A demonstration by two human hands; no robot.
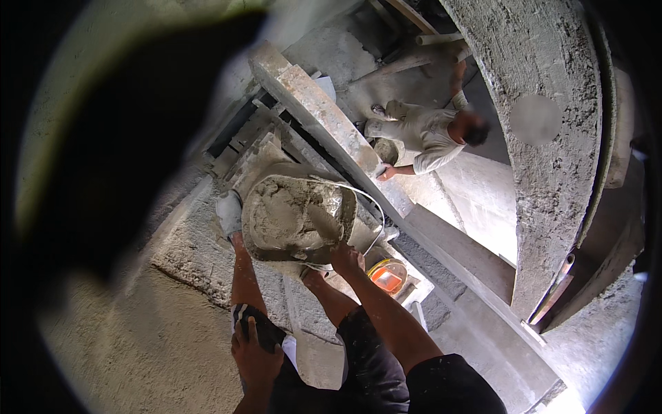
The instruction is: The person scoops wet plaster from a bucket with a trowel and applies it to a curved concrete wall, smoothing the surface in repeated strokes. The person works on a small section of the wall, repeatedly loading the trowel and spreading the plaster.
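A squarish bucket of wet grey mortar stands in front of me between my feet. My right hand reaches over its near right side, closed round the handle of a trowel. The trowel's blade lies at the mortar on the bucket's right side, and the handle itself is covered by my fingers. My left hand rests on my left knee with its fingers laid over the shorts, holding nothing. The bucket's pale bail hangs out to the right.
An orange-and-yellow pail stands right of the bucket. Beyond it a long, mortar-crusted beam runs diagonally. A co-worker is past the beam, one hand on it. A curved concrete slab rises at right. A dark blurred shape covers the left.
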